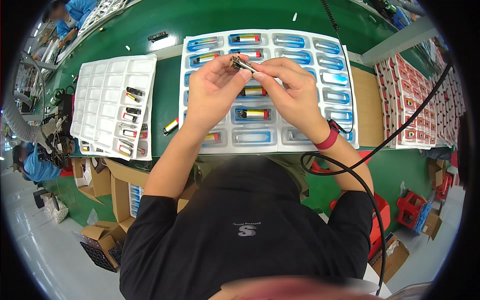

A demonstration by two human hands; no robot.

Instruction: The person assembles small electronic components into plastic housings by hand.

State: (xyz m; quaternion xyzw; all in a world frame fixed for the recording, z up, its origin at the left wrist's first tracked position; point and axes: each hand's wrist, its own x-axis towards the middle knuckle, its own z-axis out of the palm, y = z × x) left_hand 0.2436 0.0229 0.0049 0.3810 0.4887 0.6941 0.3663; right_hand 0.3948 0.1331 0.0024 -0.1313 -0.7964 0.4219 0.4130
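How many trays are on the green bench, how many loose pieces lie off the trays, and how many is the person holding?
White tray: 1
Blue-pocketed tray: 1
Loose cylinder between the trays: 1
Small part pinched by left hand and right hand: 1
Total: 4

Black short sleeves, red wristband, apparently.

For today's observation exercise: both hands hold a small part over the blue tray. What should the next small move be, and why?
Probably lower the small part into an open slot of the blue tray. The left hand and right hand pinch it together just above the tray, several slots already hold similar red-and-yellow cells, and those to the right sit unfilled.
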